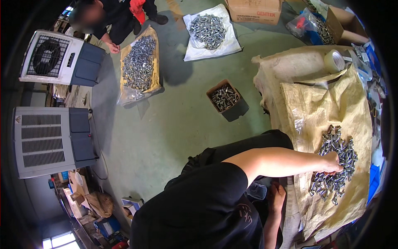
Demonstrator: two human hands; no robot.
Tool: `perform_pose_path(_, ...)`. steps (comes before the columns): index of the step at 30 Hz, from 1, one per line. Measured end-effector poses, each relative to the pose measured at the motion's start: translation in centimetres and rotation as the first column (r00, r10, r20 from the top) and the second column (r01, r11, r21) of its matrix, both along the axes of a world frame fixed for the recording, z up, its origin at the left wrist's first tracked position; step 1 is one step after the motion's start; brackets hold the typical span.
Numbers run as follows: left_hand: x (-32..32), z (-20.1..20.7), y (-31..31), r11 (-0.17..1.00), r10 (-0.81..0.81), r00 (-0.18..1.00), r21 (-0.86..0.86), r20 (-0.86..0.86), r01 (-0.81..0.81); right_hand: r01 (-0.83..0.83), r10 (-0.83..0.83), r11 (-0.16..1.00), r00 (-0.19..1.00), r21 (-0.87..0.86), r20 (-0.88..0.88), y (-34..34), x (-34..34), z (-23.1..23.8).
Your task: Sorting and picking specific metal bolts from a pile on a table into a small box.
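Your left hand point(331, 162) is down in a heap of shiny silver metal cylinders point(338, 182), fingers curled, but I can't tell if they've got one. The heap sits on a creased yellowish woven sack point(323, 101). Your right hand point(276, 198) is lower, near a clear plastic tub point(257, 191); no clue whether it's gripping anything. Honestly, a careless sweep could send loose pieces rolling, since nothing walls them in. Further out: orange-red lettering on a brown cardboard box point(255, 10), pale script on your black T-shirt point(195, 211).
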State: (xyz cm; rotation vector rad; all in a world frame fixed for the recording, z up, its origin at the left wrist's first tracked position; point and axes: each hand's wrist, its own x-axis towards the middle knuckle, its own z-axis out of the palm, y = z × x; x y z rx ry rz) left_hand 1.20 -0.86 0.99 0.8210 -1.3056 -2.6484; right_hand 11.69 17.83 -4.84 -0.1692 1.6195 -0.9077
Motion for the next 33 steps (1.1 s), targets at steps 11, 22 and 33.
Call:
perform_pose_path(11,0.0,0.0,0.1,1.000,-0.004,1.000,-0.015,0.024,0.004,0.010,-0.010,0.999,1.000,-0.030,-0.003,0.1,0.2,-0.2)
perform_pose_path(22,-0.5,-0.9,0.5,0.997,-0.060,0.998,-0.042,0.004,0.060,0.006,-0.006,0.999,1.000,-0.034,0.001,0.2,0.1,-0.1)
perform_pose_path(33,-0.7,-1.4,0.5,0.999,-0.033,0.999,0.013,-0.021,0.034,0.008,-0.008,0.999,1.000,-0.051,0.004,0.3,-0.1,-0.4)
